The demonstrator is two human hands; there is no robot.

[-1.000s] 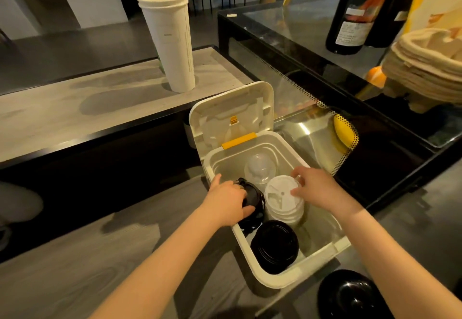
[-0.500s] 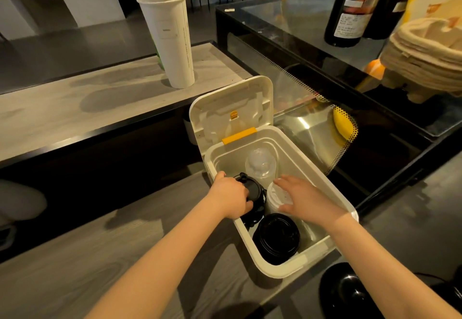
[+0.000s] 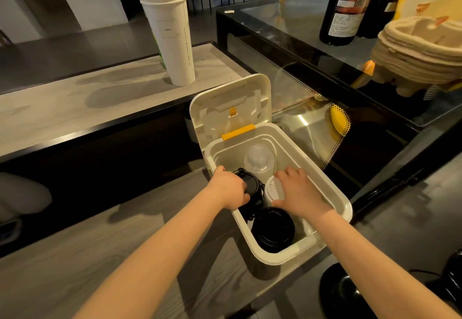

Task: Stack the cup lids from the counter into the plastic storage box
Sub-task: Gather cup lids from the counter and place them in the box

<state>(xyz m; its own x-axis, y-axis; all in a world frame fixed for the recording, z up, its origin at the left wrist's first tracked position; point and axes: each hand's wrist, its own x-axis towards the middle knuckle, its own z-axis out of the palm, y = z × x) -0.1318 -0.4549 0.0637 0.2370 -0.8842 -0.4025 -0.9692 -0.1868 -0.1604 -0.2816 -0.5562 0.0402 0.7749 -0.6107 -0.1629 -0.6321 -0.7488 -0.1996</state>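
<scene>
Since 1 s ago the right hand [image 3: 298,191] has come down over the white lids [image 3: 271,190], which then showed almost whole and now peek out only at its 9 o'clock side. The left hand [image 3: 231,188] keeps its place.

The storage box [image 3: 272,260] sits on the wooden desk [image 3: 75,268], its hinged cover [image 3: 230,103] flipped up at the box's 12 o'clock end. At 11 o'clock from the box, on a higher ledge [image 3: 75,103], stands a stack of tall paper cups [image 3: 170,41]. At 1 to 2 o'clock a glass display case [image 3: 287,26] runs just beside the box and carries a dark bottle [image 3: 342,6] and a pile of pulp trays [image 3: 420,48]. A black rounded object [image 3: 342,291] lies at 5 o'clock.

Inside the box are 4 groups: clear dome lids [image 3: 258,159] at 12 o'clock, a black lid stack [image 3: 253,188] at 9 o'clock, the white lids at the middle, and more black lids [image 3: 273,230] at 6 o'clock. The 2 hands are apart: the left curls round the black lid stack, and the right clasps the white lids from above, thumb at their near edge.
</scene>
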